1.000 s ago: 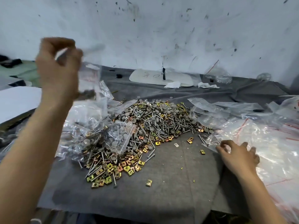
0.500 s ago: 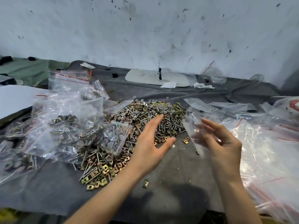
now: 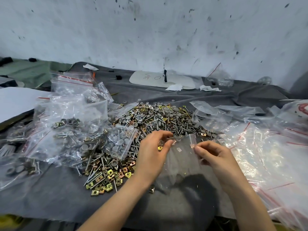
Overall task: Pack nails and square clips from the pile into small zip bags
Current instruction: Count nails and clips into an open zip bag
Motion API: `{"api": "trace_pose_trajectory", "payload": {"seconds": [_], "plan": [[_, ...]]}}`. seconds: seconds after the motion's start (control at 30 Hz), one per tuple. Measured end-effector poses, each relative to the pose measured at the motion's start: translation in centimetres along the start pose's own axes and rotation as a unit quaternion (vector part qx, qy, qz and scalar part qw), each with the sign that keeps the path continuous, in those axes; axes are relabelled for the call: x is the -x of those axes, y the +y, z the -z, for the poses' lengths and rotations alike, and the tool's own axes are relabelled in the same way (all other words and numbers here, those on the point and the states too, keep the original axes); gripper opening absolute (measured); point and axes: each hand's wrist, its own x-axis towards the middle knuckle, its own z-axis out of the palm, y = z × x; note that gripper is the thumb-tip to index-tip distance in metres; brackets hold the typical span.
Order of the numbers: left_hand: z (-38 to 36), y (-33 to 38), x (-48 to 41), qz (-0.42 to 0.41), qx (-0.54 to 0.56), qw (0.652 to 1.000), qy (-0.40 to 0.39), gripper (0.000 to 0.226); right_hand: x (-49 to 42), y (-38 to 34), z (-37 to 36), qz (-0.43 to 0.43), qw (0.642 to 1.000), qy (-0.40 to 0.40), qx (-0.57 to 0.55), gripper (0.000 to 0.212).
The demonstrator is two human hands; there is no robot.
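Observation:
A pile (image 3: 160, 119) of grey-capped nails and brass square clips spreads over the grey cloth (image 3: 58, 194) in the middle. In front of it hangs a small empty zip bag (image 3: 181, 157), held between both hands. My left hand (image 3: 151, 152) pinches the bag's top left corner. At the top right corner, my right hand (image 3: 216, 155) pinches the bag's mouth. More square clips (image 3: 106, 180) lie loose at the pile's near edge.
Several filled zip bags (image 3: 71, 127) lie heaped to the left of the pile. A stack of empty zip bags (image 3: 266, 155) covers the right side. A white board (image 3: 160, 79) and paper scraps lie at the back by the wall.
My left hand let go of a filled bag, which now lies on the left heap, and came to the middle. My right hand lifted an empty bag; both hands now pinch its top.

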Motion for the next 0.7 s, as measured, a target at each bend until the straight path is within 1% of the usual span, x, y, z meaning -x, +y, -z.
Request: {"api": "trace_pose_trajectory", "payload": {"seconds": [0.03, 0.07, 0.1, 0.13, 0.17, 0.23, 0.33, 0.4, 0.5, 0.6, 0.7], "plan": [[-0.2, 0.2, 0.2, -0.026, -0.065, 0.997, 0.035, 0.027, -0.1, 0.1, 0.0, 0.003, 1.0, 0.013, 0.0, 0.013], [-0.6, 0.5, 0.4, -0.053, -0.097, 0.992, 0.068, 0.032, -0.1, 0.1, -0.1, 0.005, 0.999, 0.03, -0.018, 0.012], [-1.1, 0.9, 0.9, -0.086, -0.094, 0.989, 0.081, 0.033, -0.1, 0.2, -0.2, 0.006, 0.998, 0.048, -0.046, 0.011], [-1.6, 1.4, 1.6, -0.118, -0.066, 0.988, 0.067, 0.033, -0.1, 0.1, -0.3, 0.009, 0.995, 0.059, -0.074, 0.01], [-2.2, 2.0, 2.3, -0.137, -0.03, 0.99, 0.03, 0.035, 0.0, 0.1, -0.6, 0.015, 0.993, 0.065, -0.096, 0.01], [-3.0, 3.0, 3.4, -0.125, 0.043, 0.991, -0.037, 0.041, 0.4, 0.0, -1.1, 0.031, 0.99, 0.062, -0.12, 0.012], [-3.5, 3.4, 3.5, -0.09, 0.112, 0.989, -0.039, 0.044, 0.8, 0.0, -1.9, 0.035, 0.991, 0.032, -0.126, 0.015], [-3.4, 3.3, 3.2, -0.092, 0.109, 0.989, -0.044, 0.049, 1.0, 0.1, -2.1, 0.025, 0.992, 0.024, -0.124, 0.015], [-3.1, 3.0, 3.3, -0.096, 0.106, 0.987, -0.069, 0.06, 1.0, 0.2, -2.3, 0.018, 0.992, 0.033, -0.118, 0.011], [-3.1, 2.5, 3.4, -0.089, 0.114, 0.988, -0.056, 0.063, 1.1, 0.3, -2.7, 0.01, 0.992, 0.035, -0.118, 0.008], [-2.9, 2.1, 3.3, -0.065, 0.125, 0.989, -0.032, 0.066, 1.4, 0.4, -3.1, 0.01, 0.993, 0.033, -0.113, 0.002]]}}
